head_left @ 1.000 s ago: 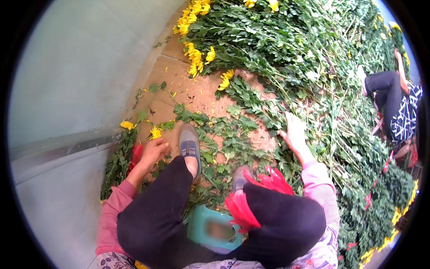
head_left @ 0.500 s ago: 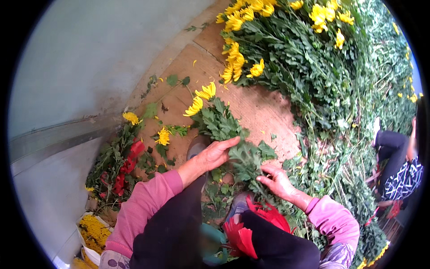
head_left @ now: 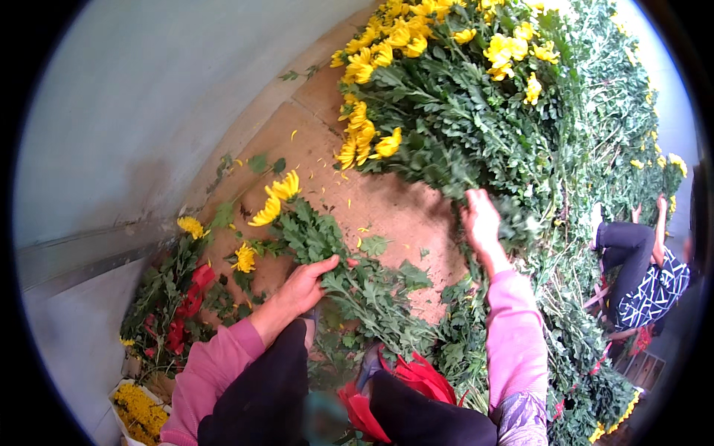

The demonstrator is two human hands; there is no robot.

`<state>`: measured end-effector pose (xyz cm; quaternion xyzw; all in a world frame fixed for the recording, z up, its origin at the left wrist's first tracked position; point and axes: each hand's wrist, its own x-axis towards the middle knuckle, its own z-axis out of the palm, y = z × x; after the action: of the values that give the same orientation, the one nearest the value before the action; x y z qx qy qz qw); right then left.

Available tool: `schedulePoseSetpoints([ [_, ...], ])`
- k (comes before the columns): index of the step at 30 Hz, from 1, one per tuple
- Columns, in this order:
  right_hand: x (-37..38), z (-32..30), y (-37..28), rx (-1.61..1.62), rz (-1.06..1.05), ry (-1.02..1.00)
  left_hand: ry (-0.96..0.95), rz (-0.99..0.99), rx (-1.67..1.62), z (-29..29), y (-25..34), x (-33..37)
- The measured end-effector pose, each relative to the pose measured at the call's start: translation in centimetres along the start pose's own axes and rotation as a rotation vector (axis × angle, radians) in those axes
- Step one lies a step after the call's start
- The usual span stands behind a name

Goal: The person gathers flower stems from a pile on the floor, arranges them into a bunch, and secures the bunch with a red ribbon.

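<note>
My left hand (head_left: 303, 285) grips a bundle of yellow-flowered stems (head_left: 320, 238) that lies across the brown floor (head_left: 387, 208), blooms pointing up-left. My right hand (head_left: 482, 221) reaches forward into the big heap of leafy green stems with yellow blooms (head_left: 461, 97), fingers among the stalks; what they hold is hidden by leaves. Both arms wear pink sleeves. Dark trousers and red ties (head_left: 416, 375) sit at my lap.
A pale wall (head_left: 134, 111) with a grey ledge runs along the left. Cut stems with red ties (head_left: 182, 312) lie beside it, and a tray of yellow blooms (head_left: 137, 409). Another person in patterned clothing (head_left: 647, 282) crouches at the right among more stems.
My right hand left the bundle and reached forward into the big heap. My left hand stays on the bundle. The view has tilted up, showing more of the heap.
</note>
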<state>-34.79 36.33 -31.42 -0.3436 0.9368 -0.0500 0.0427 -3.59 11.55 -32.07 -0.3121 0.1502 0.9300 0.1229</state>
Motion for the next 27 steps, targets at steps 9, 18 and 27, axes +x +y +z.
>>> schedulePoseSetpoints([
  [9,0.7,-4.3,-12.3,0.119,-0.121,-0.368,0.029,0.119,-0.050,1.1,0.9,-1.8],
  [18,10.9,-4.0,1.9,-0.199,-0.107,0.219,-0.091,0.316,-0.042,3.2,3.0,-4.2],
  [27,-2.3,-7.4,-10.6,-0.004,-0.303,0.030,-0.001,0.288,-0.151,2.0,3.7,-2.0],
])
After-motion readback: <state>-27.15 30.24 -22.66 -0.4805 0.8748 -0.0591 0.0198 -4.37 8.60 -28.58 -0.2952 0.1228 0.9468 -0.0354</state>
